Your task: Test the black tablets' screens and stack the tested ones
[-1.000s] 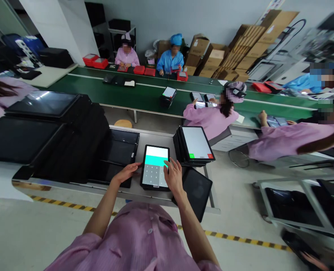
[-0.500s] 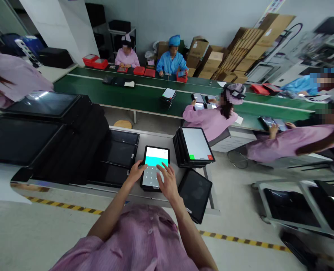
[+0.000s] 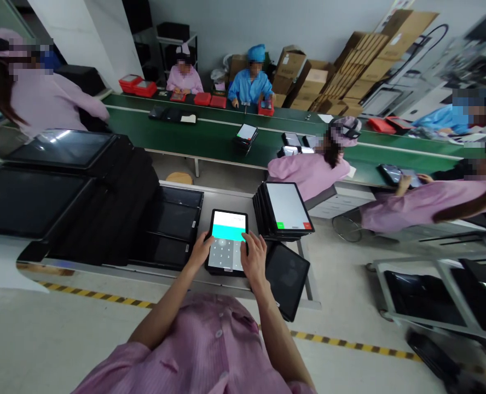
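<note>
A black-framed tablet (image 3: pixel 227 220) lies face up on the bench in front of me. Its lit screen shows a white field, a cyan band and a grey number pad. My left hand (image 3: pixel 201 251) holds the tablet's left edge, with the thumb over the frame. Over the right edge of the screen is my right hand (image 3: pixel 254 256), fingers spread and holding nothing, one fingertip at the cyan band. Just behind that hand stands a stack of tablets (image 3: pixel 286 205), the top one lit white with green and red corners. A dark tablet (image 3: pixel 290 276) lies at the right, partly behind my right hand.
Dark tablets (image 3: pixel 177 219) lie left on the metal bench (image 3: pixel 214 194), beside tall black stacks (image 3: pixel 103 202). Beyond runs a green conveyor (image 3: pixel 210 137) with several co-workers around it. A wheeled cart (image 3: pixel 427 295) stands at the right. Cardboard boxes (image 3: pixel 366 60) are piled behind.
My right hand has moved right, from over the number pad to the screen's right edge, uncovering the keys. My left hand stays at the left edge. The co-worker at far left has shifted into view.
</note>
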`<state>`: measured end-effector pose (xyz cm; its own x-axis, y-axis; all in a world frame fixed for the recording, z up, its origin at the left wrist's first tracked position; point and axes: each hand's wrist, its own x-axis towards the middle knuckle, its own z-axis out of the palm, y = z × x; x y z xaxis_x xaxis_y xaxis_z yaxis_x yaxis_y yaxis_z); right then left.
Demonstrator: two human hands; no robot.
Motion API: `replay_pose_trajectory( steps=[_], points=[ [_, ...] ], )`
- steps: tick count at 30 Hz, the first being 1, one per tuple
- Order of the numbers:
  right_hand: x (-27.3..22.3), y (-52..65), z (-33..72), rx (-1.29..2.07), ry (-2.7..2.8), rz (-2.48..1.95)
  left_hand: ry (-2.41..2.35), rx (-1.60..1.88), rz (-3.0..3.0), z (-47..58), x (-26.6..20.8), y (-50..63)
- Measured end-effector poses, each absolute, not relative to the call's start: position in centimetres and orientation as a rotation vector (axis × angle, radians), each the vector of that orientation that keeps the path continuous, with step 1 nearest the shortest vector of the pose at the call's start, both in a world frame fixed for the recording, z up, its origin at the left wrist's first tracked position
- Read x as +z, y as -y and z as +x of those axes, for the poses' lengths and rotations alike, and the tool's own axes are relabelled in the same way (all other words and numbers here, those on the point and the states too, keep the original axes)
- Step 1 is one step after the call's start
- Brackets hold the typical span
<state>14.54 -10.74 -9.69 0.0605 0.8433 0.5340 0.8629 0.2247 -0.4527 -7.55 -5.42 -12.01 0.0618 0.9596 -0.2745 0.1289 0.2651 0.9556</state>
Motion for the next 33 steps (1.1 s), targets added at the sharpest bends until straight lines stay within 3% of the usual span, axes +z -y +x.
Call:
replay_pose_trajectory(
  steps=[14, 18, 27, 33],
  points=[
    [-9.8, 10.5, 13.6, 0.07, 1.709, -1.579, -1.366, 0.904, 1.165, -7.9, -14.4, 10.2],
    [-9.8, 10.4, 12.8, 0.219, 1.637, -1.544, -1.299, 0.833, 1.267, -8.6, -15.2, 10.8],
    [-12.6, 7.8, 14.7, 0.767, 0.882, -1.523, -1.096, 0.794, 1.509, -9.9, -13.3, 10.8],
    [-14.8, 4.5, 15.5, 0.842, 0.964, -1.408, -1.112, 0.776, 1.508, -9.9, -13.3, 11.0]
  ],
)
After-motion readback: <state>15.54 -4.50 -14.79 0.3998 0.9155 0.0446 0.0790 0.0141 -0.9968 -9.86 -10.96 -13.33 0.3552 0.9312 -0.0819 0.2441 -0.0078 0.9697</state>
